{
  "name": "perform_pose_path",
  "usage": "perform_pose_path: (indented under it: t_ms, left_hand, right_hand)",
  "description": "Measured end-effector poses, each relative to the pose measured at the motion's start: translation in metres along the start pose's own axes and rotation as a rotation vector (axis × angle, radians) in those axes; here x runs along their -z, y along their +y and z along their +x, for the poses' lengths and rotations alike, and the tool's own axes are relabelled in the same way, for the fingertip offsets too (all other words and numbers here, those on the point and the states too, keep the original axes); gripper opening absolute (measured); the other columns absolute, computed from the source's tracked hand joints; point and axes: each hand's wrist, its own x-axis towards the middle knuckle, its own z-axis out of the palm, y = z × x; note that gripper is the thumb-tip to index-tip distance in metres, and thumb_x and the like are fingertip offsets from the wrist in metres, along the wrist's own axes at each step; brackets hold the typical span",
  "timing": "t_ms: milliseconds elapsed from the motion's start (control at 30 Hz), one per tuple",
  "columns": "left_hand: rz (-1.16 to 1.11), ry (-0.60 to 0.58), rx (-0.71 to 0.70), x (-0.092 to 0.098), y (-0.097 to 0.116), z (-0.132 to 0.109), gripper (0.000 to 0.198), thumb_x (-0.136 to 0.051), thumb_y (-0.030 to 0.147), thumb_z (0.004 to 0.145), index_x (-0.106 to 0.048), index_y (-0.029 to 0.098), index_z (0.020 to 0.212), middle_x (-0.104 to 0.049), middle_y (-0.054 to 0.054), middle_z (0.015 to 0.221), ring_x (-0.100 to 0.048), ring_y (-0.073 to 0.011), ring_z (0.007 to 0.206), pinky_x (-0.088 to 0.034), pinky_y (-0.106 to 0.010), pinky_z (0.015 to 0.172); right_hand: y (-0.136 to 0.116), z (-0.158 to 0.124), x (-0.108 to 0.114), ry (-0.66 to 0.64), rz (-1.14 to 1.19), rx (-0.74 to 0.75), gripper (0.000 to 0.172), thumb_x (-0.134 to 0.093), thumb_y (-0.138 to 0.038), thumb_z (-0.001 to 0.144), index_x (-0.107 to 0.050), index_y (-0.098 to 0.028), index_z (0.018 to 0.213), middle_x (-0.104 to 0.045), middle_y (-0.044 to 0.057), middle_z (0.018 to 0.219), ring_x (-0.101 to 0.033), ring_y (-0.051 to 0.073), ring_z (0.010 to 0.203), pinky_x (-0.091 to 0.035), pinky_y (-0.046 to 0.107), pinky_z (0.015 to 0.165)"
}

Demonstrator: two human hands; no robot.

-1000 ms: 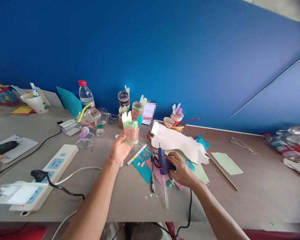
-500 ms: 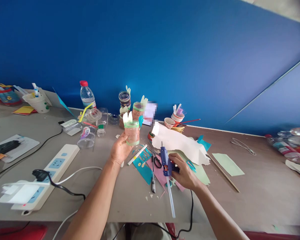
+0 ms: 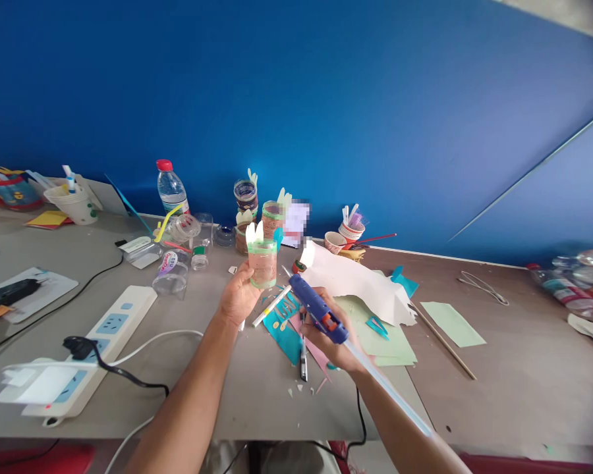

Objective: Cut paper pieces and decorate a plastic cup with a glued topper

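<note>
My left hand (image 3: 237, 297) is wrapped round a small decorated cup (image 3: 262, 261) with green bands and pale paper ears, held upright above the table. My right hand (image 3: 331, 342) grips a blue hot glue gun (image 3: 316, 308), lifted off the table. Its nozzle points up and left toward the cup, a short gap away. A clear glue stick (image 3: 388, 390) juts from the back of the gun toward me. The gun's black cord (image 3: 360, 421) drops over the table's front edge.
Teal and pink paper scraps (image 3: 282, 329), a pen (image 3: 303, 359), a white paper sheet (image 3: 356, 280) and green sheets (image 3: 452, 322) lie around my hands. A power strip (image 3: 99, 339) and a black glue gun (image 3: 2, 296) sit left. Decorated jars (image 3: 246, 196), a water bottle (image 3: 170, 187) and cups line the blue wall.
My right hand has picked the blue glue gun up from the paper scraps and swung its nozzle up toward the cup. The left hand and the cup have hardly moved.
</note>
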Motion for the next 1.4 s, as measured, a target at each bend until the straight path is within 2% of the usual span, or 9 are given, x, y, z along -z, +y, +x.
perform_pose_path:
  t_ms: [133, 333, 533, 700, 867, 967, 1167, 1400]
  left_hand:
    - [-0.006, 0.000, -0.007, -0.001, 0.001, 0.000, 0.036, -0.056, 0.023, 0.076, -0.066, 0.021, 0.111, -0.072, -0.007, 0.106, -0.060, -0.0282, 0.113, -0.044, -0.043, 0.093]
    - [-0.002, 0.009, -0.004, -0.003, 0.000, 0.000, 0.033, -0.058, 0.024, 0.076, -0.066, 0.021, 0.108, -0.072, -0.007, 0.108, -0.062, -0.0249, 0.108, -0.043, -0.040, 0.094]
    - [0.034, -0.009, 0.001, 0.001, -0.004, 0.001, 0.029, -0.060, 0.024, 0.076, -0.065, 0.020, 0.104, -0.071, -0.007, 0.107, -0.061, -0.0254, 0.110, -0.042, -0.040, 0.095]
    - [0.043, -0.020, -0.022, 0.003, -0.005, 0.002, 0.024, -0.060, 0.024, 0.076, -0.066, 0.021, 0.100, -0.071, -0.006, 0.101, -0.062, -0.0252, 0.107, -0.043, -0.040, 0.093]
    - [0.064, -0.024, -0.035, 0.002, -0.006, 0.001, 0.025, -0.061, 0.025, 0.078, -0.065, 0.020, 0.102, -0.071, -0.006, 0.100, -0.062, -0.0245, 0.104, -0.042, -0.040, 0.094]
    - [0.071, -0.029, -0.035, 0.003, -0.006, 0.002, 0.025, -0.062, 0.026, 0.078, -0.066, 0.020, 0.102, -0.071, -0.006, 0.101, -0.062, -0.0247, 0.104, -0.042, -0.041, 0.095]
    - [0.063, -0.039, -0.015, 0.003, -0.006, 0.001, 0.027, -0.063, 0.027, 0.079, -0.065, 0.021, 0.105, -0.071, -0.006, 0.102, -0.064, -0.0251, 0.101, -0.042, -0.041, 0.093]
    - [0.063, -0.047, 0.006, 0.000, -0.004, -0.001, 0.028, -0.063, 0.027, 0.078, -0.066, 0.021, 0.105, -0.072, -0.007, 0.100, -0.065, -0.0265, 0.101, -0.044, -0.042, 0.091]
  right_hand:
    - [-0.002, 0.006, -0.008, -0.039, 0.045, -0.031, 0.014, -0.063, -0.035, 0.079, -0.060, -0.021, 0.081, -0.057, 0.007, 0.101, -0.057, 0.021, 0.089, -0.050, 0.032, 0.069]
    - [-0.002, 0.005, -0.009, 0.042, 0.117, -0.176, 0.027, -0.062, -0.042, 0.079, -0.062, -0.022, 0.098, -0.060, 0.004, 0.085, -0.057, 0.018, 0.075, -0.050, 0.030, 0.061]
    - [0.002, 0.009, -0.007, 0.123, 0.271, -0.156, 0.032, -0.063, -0.049, 0.078, -0.062, -0.021, 0.094, -0.064, 0.006, 0.089, -0.060, 0.020, 0.078, -0.052, 0.035, 0.068]
    - [0.005, 0.012, -0.009, 0.088, 0.354, -0.207, 0.029, -0.061, -0.046, 0.082, -0.061, -0.021, 0.096, -0.062, 0.004, 0.087, -0.051, 0.011, 0.057, -0.045, 0.028, 0.054]
    - [0.001, 0.012, -0.014, 0.074, 0.362, -0.235, 0.028, -0.061, -0.046, 0.082, -0.058, -0.019, 0.086, -0.050, -0.003, 0.064, -0.041, 0.009, 0.049, -0.039, 0.025, 0.046]
    - [0.001, 0.011, -0.016, 0.061, 0.343, -0.246, 0.030, -0.060, -0.048, 0.082, -0.057, -0.019, 0.085, -0.048, -0.004, 0.060, -0.040, 0.009, 0.048, -0.039, 0.025, 0.046]
    - [0.010, 0.006, -0.017, 0.033, 0.199, -0.224, 0.025, -0.060, -0.044, 0.084, -0.057, -0.020, 0.090, -0.052, -0.002, 0.066, -0.044, 0.010, 0.052, -0.040, 0.023, 0.047]
    - [0.002, 0.011, -0.018, 0.065, 0.019, -0.132, 0.019, -0.057, -0.039, 0.084, -0.055, -0.021, 0.078, -0.056, 0.002, 0.074, -0.050, 0.013, 0.061, -0.045, 0.026, 0.052]
